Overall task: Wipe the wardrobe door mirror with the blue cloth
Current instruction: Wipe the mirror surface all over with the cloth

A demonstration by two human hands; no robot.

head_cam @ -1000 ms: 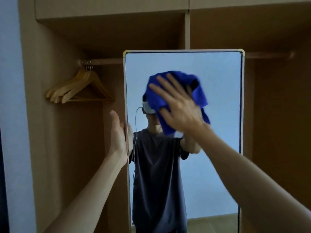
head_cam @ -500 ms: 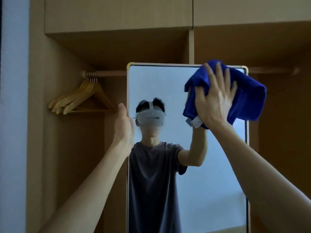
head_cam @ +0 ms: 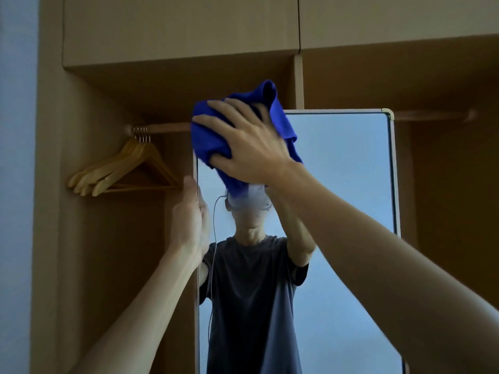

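Firmly sweep the blue cloth [head_cam: 206,140] under the flat fingers of the right hand [head_cam: 251,147] along the top of the mirror [head_cam: 337,184]; the left hand [head_cam: 190,220] braces its left edge, grip unclear.

The mirror [head_cam: 337,184] stood in front of the open wardrobe [head_cam: 108,238], its top edge below the upper cabinets [head_cam: 175,28]. The cloth [head_cam: 208,141] covered the mirror's top left corner, spilling past the top and left edges, and the right hand [head_cam: 251,147] lay spread over the front of the cloth. Lower down, the left hand [head_cam: 189,220] rested against the mirror's left edge, apart from the cloth. Behind and left of the mirror, the hangers [head_cam: 129,168] hung bunched at the left end of the rail [head_cam: 162,127], which passed behind the mirror and showed again on its right. A wall [head_cam: 16,157] lay left of the wardrobe
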